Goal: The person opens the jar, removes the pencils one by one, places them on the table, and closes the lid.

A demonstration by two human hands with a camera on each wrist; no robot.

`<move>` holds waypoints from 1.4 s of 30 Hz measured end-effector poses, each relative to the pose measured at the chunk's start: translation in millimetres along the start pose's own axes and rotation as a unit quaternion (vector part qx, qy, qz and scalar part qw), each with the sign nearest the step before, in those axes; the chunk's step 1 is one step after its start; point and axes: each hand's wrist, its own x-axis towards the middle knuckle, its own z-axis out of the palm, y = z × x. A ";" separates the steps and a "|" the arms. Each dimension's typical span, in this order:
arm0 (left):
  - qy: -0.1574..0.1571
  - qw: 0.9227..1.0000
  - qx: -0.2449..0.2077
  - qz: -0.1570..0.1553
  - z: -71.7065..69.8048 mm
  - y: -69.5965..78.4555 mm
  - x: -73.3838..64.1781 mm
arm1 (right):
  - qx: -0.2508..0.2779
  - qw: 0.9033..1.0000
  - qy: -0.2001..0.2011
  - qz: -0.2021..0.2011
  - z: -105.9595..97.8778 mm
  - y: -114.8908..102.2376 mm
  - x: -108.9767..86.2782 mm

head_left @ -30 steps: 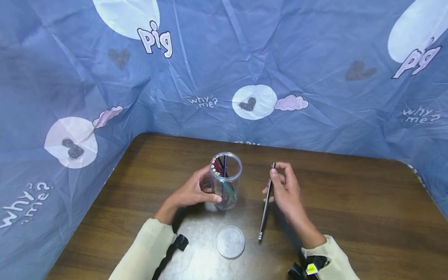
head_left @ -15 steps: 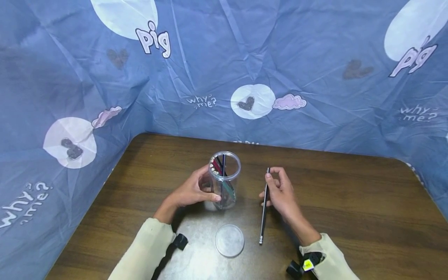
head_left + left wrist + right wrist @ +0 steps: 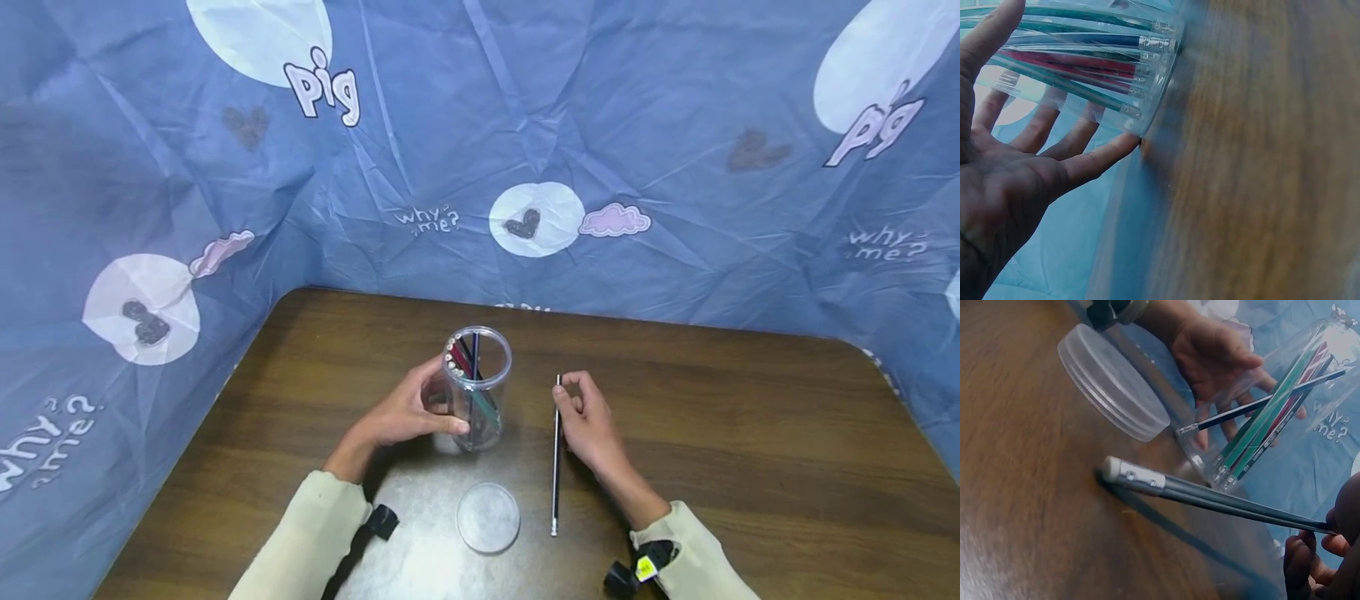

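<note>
A clear plastic jar (image 3: 491, 427) stands upright and uncapped on the table, with several green, red and dark pencils (image 3: 1085, 62) leaning inside, their eraser ends down. My left hand (image 3: 405, 410) holds the jar from its left side, thumb in front and fingers behind. To the right of it, my right hand (image 3: 591, 427) pinches a dark pencil (image 3: 557, 467) near its upper tip between thumb and fingers. The pencil's white eraser and silver ferrule (image 3: 1141, 476) point down toward the table, casting a shadow there. The round translucent lid (image 3: 488, 518) lies in front of the jar.
The brown wooden table (image 3: 750, 417) stretches out to both sides. A blue printed cloth (image 3: 675, 100) hangs behind it and along its left side. Both wrists carry small black cameras (image 3: 383, 522).
My right hand has moved left and toward me with the pencil, which now stands nearly straight in the head view. The left hand and the jar have stayed in place.
</note>
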 end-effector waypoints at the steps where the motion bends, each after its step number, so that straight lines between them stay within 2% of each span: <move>1: 0.000 1.000 0.000 0.000 -0.1 0.0 -0.2 | -0.005 1.000 0.002 -0.001 0.6 1.1 0.2; 4: 0.002 1.000 0.004 0.002 -0.2 0.2 -1.0 | -0.010 1.000 0.002 0.002 2.6 3.6 0.7; 15: -0.004 0.999 -0.033 0.002 1.7 -2.1 0.1 | -0.042 0.999 0.009 0.015 4.5 8.5 0.6; 21: 0.000 1.000 -0.029 -0.002 1.8 -1.7 0.1 | -0.078 0.997 0.021 -0.010 5.5 10.3 -0.6; 26: 0.001 1.000 -0.026 -0.003 1.2 -2.3 0.4 | -0.126 0.990 0.050 -0.044 8.2 12.3 -1.6; 30: -0.001 1.000 -0.026 -0.002 0.8 -3.0 -0.1 | -0.163 0.983 0.066 -0.057 10.9 14.4 -0.7; 42: 0.001 1.000 -0.022 -0.005 0.0 -3.9 -0.4 | -0.208 0.974 0.072 -0.057 14.0 15.1 -1.5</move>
